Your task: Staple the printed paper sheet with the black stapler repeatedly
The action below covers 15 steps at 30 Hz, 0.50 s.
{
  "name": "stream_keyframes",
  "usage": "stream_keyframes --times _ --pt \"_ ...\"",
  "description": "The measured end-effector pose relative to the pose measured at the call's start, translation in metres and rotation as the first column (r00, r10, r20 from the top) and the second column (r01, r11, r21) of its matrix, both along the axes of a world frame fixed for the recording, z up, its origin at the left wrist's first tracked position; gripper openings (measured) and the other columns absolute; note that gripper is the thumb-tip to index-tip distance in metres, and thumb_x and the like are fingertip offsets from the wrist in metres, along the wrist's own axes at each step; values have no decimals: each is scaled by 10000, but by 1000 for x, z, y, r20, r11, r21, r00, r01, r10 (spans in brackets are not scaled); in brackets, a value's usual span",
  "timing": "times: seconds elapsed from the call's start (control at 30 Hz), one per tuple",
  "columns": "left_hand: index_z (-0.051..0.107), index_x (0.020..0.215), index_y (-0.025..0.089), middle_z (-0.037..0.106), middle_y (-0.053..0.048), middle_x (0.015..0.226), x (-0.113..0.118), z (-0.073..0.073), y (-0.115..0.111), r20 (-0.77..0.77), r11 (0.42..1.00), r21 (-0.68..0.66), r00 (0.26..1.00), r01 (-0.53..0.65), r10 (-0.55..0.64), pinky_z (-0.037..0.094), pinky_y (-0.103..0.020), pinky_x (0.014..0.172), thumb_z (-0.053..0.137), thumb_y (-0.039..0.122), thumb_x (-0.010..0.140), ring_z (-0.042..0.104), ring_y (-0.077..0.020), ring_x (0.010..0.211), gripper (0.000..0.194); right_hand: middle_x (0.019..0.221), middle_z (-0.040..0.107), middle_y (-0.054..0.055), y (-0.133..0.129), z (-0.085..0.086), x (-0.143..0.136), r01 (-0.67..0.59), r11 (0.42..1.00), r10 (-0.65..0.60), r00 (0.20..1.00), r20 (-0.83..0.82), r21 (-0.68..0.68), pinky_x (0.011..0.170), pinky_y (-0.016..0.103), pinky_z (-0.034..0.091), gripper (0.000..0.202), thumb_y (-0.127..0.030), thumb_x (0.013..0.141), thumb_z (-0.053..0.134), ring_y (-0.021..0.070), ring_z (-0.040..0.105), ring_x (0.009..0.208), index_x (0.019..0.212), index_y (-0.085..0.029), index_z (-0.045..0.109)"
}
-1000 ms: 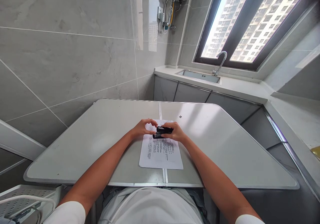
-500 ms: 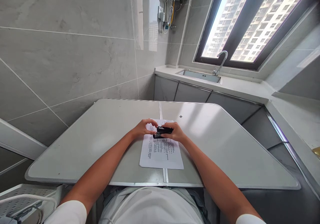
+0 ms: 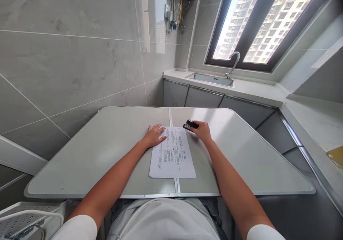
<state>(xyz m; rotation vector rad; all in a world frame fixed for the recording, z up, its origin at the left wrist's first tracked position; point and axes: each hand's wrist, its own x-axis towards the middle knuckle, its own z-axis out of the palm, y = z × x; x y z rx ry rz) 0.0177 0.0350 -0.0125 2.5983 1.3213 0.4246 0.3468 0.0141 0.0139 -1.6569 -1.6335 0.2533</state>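
Note:
A printed white sheet of paper [image 3: 173, 157] lies on the folding table [image 3: 128, 125], across its centre seam. My left hand [image 3: 154, 135] rests flat on the sheet's upper left edge, fingers spread and holding nothing. Beyond the sheet's upper right corner, my right hand [image 3: 203, 131] grips a black stapler [image 3: 190, 125]. The stapler's jaws point left and stand apart. My fingers cover its rear end. Whether there is more than one sheet, I cannot tell.
A counter with a sink [image 3: 211, 78] and a curved tap [image 3: 233, 64] runs behind the table under the window. Tiled wall [image 3: 80, 68] stands close on the left. A white perforated rack [image 3: 29, 216] is at the lower left, beside my arm.
My right hand has moved right with the stapler, off the middle of the sheet. My left hand has let go of the stapler's front and flattened onto the paper.

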Motion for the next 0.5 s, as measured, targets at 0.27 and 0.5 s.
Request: stream_keyframes --times 0.27,0.5 --pt "556 1416 310 500 -136 1510 -4 2 1 -12 1000 -7 1000 1 -1 245 -675 1188 542 539 978 488 -352 1377 494 860 759 23 3 -5 21 -55 988 57 998 8 -147 648 286 464 326 -394 727 788 212 642 777 1002 -222 816" --pt "629 1311 274 473 -106 1444 -12 4 2 221 998 -5 974 56 -54 423 -530 1132 694 416 902 564 -308 1255 438 917 765 -3 5 -8 22 -175 973 161 982 -102 -149 720 297 503 343 -336 695 808 215 663 832 1024 -240 818"
